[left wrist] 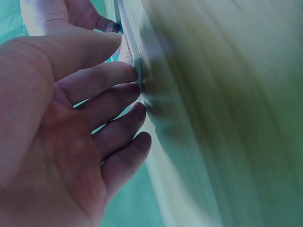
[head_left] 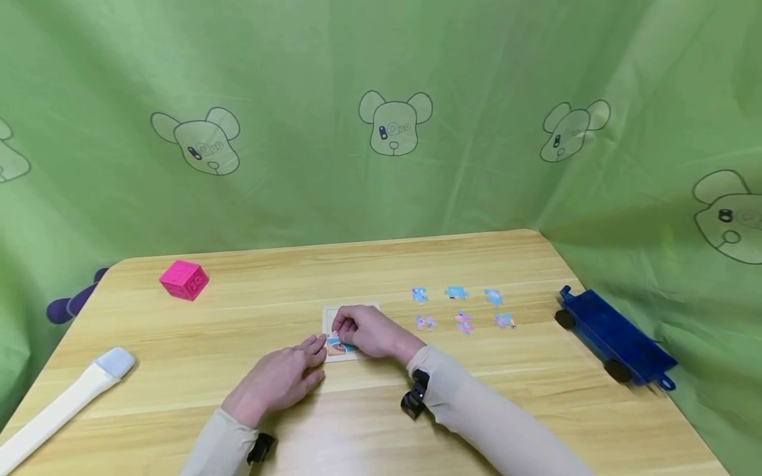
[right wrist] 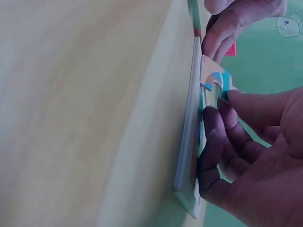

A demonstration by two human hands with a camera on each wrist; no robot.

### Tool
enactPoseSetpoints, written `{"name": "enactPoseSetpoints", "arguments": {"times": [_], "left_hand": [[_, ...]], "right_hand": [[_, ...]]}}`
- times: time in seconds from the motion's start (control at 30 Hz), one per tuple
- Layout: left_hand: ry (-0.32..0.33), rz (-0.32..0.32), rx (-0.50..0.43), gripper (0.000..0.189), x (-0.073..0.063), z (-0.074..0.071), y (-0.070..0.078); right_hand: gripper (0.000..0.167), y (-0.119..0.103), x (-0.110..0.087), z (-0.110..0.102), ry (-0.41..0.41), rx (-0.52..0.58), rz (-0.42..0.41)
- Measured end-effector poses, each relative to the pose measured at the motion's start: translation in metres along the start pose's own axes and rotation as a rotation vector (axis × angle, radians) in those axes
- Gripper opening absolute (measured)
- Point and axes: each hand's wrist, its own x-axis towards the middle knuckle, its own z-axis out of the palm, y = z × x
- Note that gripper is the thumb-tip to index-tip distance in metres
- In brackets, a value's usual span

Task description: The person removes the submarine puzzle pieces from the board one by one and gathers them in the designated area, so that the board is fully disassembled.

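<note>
A small puzzle frame [head_left: 328, 320] with a pale rim lies flat near the middle of the table. Blue and orange pieces fill part of its near side. Over it, my right hand [head_left: 374, 332] pinches a puzzle piece [right wrist: 216, 75], pink and blue, between thumb and fingers. In the right wrist view that piece is tilted up from the frame. My left hand [head_left: 278, 378] rests beside the frame, its fingers [left wrist: 124, 95] loosely extended and their tips at its left edge. The right hand covers much of the frame in the head view.
Several loose puzzle pieces [head_left: 464, 322] lie in two rows to the right. Farther right stands a blue toy wagon [head_left: 619, 337]. A pink block [head_left: 184, 280] sits at the back left, and a white-handled object with a pale head [head_left: 65, 403] lies at the left. A green curtain [head_left: 309, 192] hangs behind.
</note>
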Motion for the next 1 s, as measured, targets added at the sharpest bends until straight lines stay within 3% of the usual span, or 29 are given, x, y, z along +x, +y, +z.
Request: {"name": "enactPoseSetpoints", "arguments": {"times": [0.4, 0.7, 1.0], "left_hand": [[-0.014, -0.005, 0.012, 0.042, 0.002, 0.000, 0.001], [-0.009, -0.024, 0.005, 0.042, 0.001, 0.000, 0.002], [0.003, -0.018, -0.001, 0.041, 0.001, 0.000, 0.003]], "right_hand": [[0.006, 0.006, -0.014, -0.010, 0.015, 0.142, 0.004], [0.011, 0.013, -0.044, -0.033, -0.020, 0.342, 0.021], [0.013, 0.033, -0.075, -0.058, -0.008, 0.368, 0.083]]}}
